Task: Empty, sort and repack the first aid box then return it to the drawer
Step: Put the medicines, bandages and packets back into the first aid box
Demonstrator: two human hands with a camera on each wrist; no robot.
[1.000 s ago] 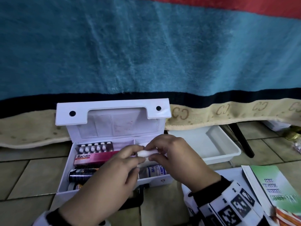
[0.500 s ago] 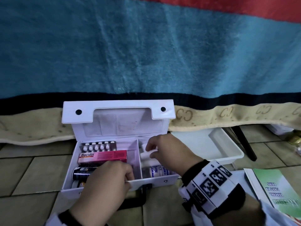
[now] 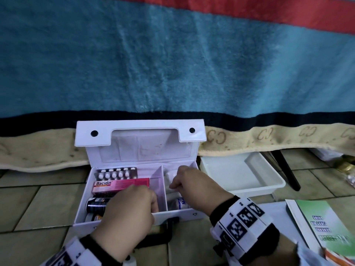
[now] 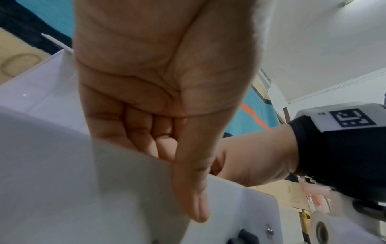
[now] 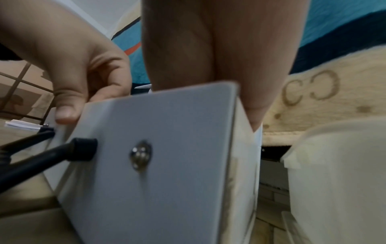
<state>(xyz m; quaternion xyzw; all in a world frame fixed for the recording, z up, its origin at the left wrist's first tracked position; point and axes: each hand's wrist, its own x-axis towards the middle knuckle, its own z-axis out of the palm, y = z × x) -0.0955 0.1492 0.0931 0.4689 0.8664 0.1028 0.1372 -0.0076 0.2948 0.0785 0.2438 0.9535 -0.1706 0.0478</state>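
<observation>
Black cuffs (image 3: pixel 222 209); white marker-printed wristbands (image 3: pixel 245 219)

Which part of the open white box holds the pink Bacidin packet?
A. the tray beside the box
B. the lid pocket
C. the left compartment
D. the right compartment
C: the Bacidin packet lies in the left compartment of the box, in front of a blister strip and left of the divider.
</observation>
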